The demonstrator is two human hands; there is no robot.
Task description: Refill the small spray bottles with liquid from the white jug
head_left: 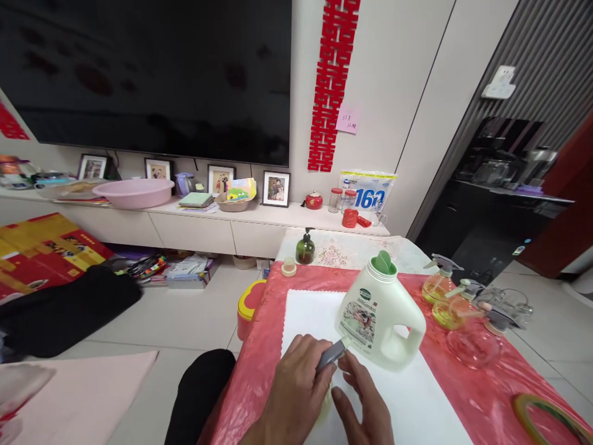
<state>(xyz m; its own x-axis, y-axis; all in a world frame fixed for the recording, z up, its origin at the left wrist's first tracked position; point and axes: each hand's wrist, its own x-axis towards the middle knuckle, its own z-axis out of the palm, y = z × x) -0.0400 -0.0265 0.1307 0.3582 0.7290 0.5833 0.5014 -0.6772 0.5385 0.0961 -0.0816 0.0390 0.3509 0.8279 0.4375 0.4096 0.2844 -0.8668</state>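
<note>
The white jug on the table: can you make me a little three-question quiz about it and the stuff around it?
1. True or false: the white jug stands upright with a green cap.
2. What lies under the jug: A) white mat, B) pink basin, C) black bag?
3. Which hand holds the small grey tool?

Key:
1. True.
2. A; the mat lies on the red tablecloth.
3. The left hand; the right hand is just beside it.
</note>
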